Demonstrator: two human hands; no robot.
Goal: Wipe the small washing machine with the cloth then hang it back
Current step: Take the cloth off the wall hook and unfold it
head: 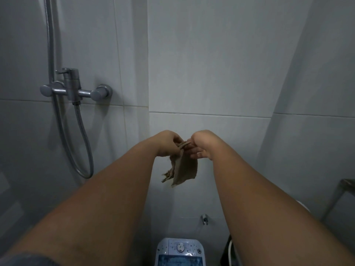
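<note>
Cloth: beige-brown woven rag, frayed at its lower left edge, cloth (183,167) held up in front of the wall at mid-frame, hanging free below both hands, touching nothing else that can be seen.
Head view, left hand: left hand (167,144) raised with arm outstretched, fingers curled in and pinched on the bunched top edge of the cloth; thumb side faces the other hand.
Head view, right hand: right hand (199,146) raised level with the left, just beside it; thumb and upper fingers closed on the same bunched top edge, lower fingers (197,155) spread loosely and lying against the upper right of the cloth.
Grip gap: hands nearly meet, only the gathered fabric between them.
Washing machine: small pale-blue and white plastic washing machine (180,251) at the bottom edge, between the forearms, well below the cloth; round dial on its top panel, dark specks across the panel.
Wall: grey-white glazed tile wall (211,64) directly behind the cloth; whether the cloth touches it cannot be told.
Shower fitting: brushed-metal mixer tap (75,89) on the left wall, with a flexible metal hose (84,143) looping down below it.
Wall bracket: small chrome bracket (204,218) low on the wall, above the machine.
</note>
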